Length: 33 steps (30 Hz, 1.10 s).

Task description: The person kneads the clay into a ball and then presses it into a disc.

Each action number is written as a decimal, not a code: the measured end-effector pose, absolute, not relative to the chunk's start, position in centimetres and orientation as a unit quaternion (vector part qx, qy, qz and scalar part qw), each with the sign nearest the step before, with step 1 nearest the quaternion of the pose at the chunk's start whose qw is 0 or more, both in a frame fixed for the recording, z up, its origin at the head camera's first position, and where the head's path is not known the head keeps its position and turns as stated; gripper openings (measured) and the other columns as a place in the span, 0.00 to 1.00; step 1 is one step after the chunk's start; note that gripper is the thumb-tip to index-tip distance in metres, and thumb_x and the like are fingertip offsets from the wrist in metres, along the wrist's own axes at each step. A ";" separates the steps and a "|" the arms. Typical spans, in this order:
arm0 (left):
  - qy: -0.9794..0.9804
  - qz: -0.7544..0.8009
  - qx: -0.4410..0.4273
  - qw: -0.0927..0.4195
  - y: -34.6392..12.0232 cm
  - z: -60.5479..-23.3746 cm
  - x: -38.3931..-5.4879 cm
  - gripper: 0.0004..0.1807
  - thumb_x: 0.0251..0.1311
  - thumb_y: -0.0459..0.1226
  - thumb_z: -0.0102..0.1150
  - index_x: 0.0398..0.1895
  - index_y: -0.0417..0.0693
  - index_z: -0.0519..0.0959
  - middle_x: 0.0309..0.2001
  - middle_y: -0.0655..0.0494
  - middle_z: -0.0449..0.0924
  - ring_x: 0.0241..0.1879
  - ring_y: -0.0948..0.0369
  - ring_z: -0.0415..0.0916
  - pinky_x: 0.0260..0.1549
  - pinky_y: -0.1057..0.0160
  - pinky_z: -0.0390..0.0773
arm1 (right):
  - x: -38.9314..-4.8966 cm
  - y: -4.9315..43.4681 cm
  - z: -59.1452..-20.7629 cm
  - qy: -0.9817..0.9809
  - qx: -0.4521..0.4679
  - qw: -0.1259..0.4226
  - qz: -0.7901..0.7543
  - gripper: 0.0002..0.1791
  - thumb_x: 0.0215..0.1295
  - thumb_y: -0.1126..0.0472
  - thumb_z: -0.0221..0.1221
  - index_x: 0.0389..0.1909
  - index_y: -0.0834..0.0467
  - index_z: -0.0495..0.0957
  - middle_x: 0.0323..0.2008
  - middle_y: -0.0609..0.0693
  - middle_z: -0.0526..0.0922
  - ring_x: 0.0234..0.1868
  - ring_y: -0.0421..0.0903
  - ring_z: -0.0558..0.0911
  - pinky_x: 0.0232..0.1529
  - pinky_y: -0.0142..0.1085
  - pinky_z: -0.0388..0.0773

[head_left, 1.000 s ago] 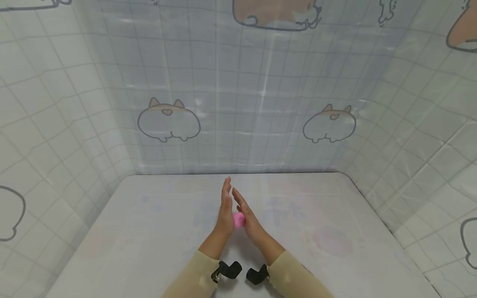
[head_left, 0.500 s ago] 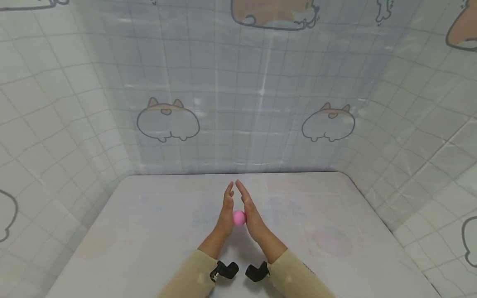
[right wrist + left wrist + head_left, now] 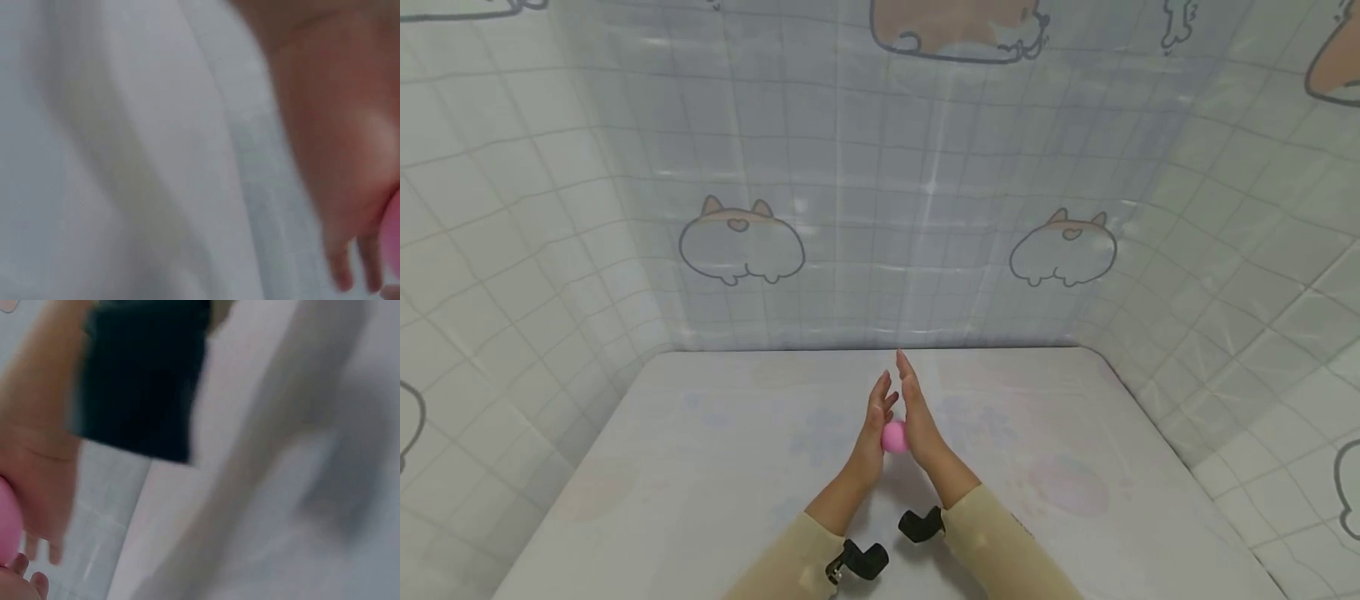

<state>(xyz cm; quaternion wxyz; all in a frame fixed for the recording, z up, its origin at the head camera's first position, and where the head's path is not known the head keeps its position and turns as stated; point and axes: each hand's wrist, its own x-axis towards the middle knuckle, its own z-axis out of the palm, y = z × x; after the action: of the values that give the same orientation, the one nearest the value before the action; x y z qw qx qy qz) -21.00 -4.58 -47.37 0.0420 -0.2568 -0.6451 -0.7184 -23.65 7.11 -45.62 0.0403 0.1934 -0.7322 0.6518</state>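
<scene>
A smooth pink ball (image 3: 895,437), like modelling clay, sits between my two palms. My left hand (image 3: 869,433) lies flat against its left side, fingers extended and pointing away from me. Against the opposite side presses my right hand (image 3: 921,425), its straight fingers reaching farther forward than the left ones. Both hands are over the table, palms facing. At the left edge of the left wrist view, part of the ball (image 3: 7,522) rests against a palm. The right wrist view shows only a slice of the ball (image 3: 392,234) at its right edge.
A pale printed cover lies on the table (image 3: 715,467). Grid-patterned sheets with cartoon dogs form the back wall (image 3: 880,250) and both sides. Black camera mounts (image 3: 865,561) hang inside the wrists of the cream sleeves (image 3: 1007,542).
The palms slide back and forth against each other: the right hand has moved forward past the left. Both hands and the ball have shifted slightly right. The ball looks rounder than a second ago.
</scene>
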 end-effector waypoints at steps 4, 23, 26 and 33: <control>-0.647 -0.714 -0.260 0.066 -4.8 -46.8 -21.1 0.36 0.78 0.57 0.16 0.81 0.48 0.40 0.80 0.46 0.37 0.76 0.39 0.43 0.71 0.36 0.42 | -24.0 7.0 -46.4 -0.737 0.189 0.011 0.648 0.35 0.78 0.36 0.27 0.81 0.43 0.43 0.80 0.51 0.44 0.79 0.55 0.43 0.70 0.67 0.37; -0.705 -0.681 -0.182 0.078 -5.1 -47.7 -22.5 0.40 0.75 0.63 0.18 0.81 0.51 0.42 0.79 0.40 0.43 0.77 0.43 0.41 0.67 0.29 0.41 | -21.7 6.1 -45.9 -0.712 0.301 0.085 0.629 0.41 0.78 0.34 0.24 0.80 0.58 0.40 0.79 0.57 0.45 0.78 0.56 0.46 0.72 0.61 0.46; -0.707 -0.679 -0.191 0.051 -4.8 -48.4 -22.4 0.38 0.77 0.60 0.16 0.81 0.50 0.41 0.79 0.41 0.41 0.77 0.41 0.40 0.68 0.30 0.43 | -22.0 6.4 -45.3 -0.720 0.292 0.122 0.618 0.46 0.76 0.31 0.24 0.80 0.61 0.42 0.79 0.60 0.46 0.77 0.60 0.48 0.71 0.64 0.46; -0.676 -0.701 -0.227 -0.021 -4.2 -48.7 -21.9 0.40 0.77 0.60 0.12 0.81 0.45 0.39 0.80 0.41 0.36 0.76 0.36 0.41 0.68 0.30 0.42 | -23.4 7.5 -44.9 -0.731 0.236 0.138 0.625 0.41 0.76 0.31 0.25 0.81 0.51 0.45 0.79 0.53 0.48 0.78 0.55 0.47 0.70 0.67 0.41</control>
<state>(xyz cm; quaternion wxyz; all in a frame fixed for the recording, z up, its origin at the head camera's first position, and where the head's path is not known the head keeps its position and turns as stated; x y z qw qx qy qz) -21.87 -4.19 -48.67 -0.0209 -0.2270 -0.6760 -0.7008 -23.41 7.46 -44.90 0.1377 0.2363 -0.7309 0.6253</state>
